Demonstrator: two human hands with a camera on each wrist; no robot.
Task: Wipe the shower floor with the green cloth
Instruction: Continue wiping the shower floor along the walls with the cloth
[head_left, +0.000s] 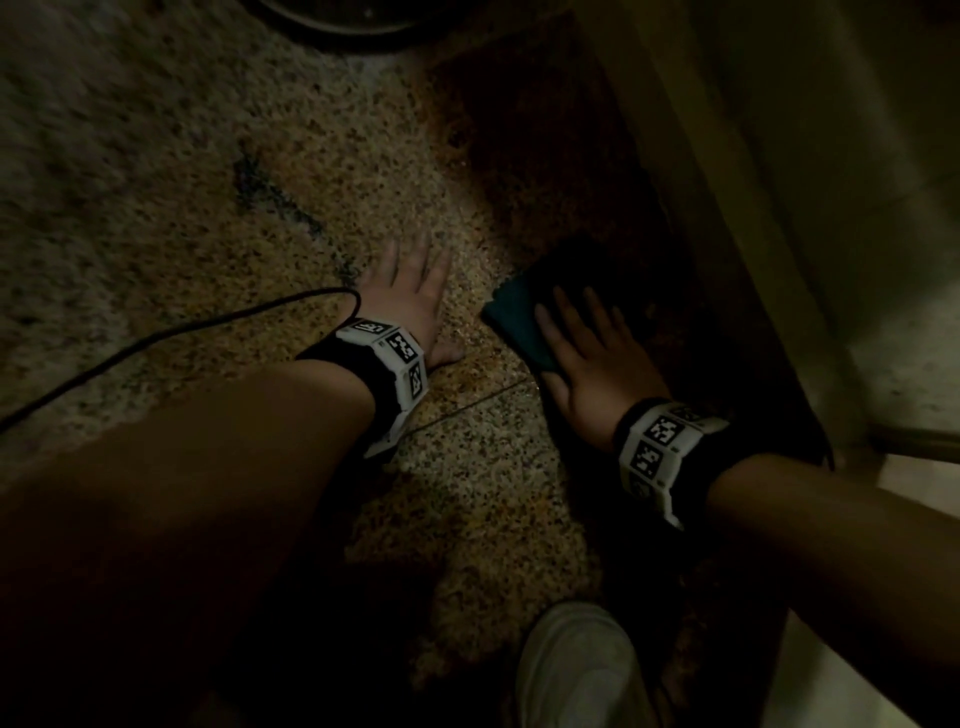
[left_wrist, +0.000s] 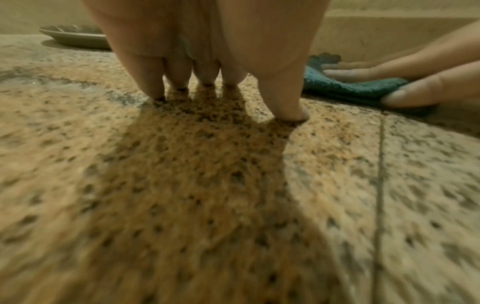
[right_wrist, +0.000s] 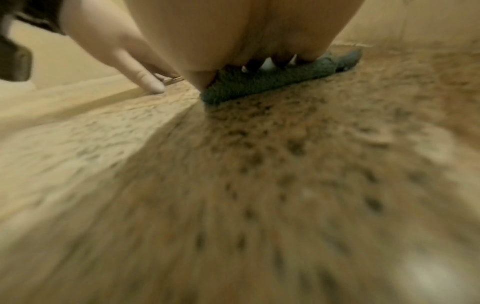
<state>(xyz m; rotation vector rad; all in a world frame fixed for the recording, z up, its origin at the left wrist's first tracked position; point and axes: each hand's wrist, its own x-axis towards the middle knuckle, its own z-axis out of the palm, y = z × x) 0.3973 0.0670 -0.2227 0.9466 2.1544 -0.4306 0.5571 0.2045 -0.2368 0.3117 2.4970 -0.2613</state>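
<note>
The green cloth (head_left: 517, 317) lies folded flat on the speckled stone shower floor (head_left: 311, 197), near the dark strip along the right wall. My right hand (head_left: 587, 353) presses flat on the cloth with straight, spread fingers; the thumb lies at its near edge. The left wrist view shows the same cloth (left_wrist: 345, 86) under that right hand (left_wrist: 405, 82). In the right wrist view the cloth (right_wrist: 262, 84) sticks out beyond the palm. My left hand (head_left: 410, 296) rests flat on the bare floor just left of the cloth, fingers (left_wrist: 179, 76) straight and touching stone.
A round dark dish-like object (left_wrist: 75, 37) sits on the floor at the far end. A raised ledge and wall (head_left: 753, 208) run along the right. A black cable (head_left: 182, 332) trails from the left wrist. A pale shoe (head_left: 576, 665) stands near the bottom edge.
</note>
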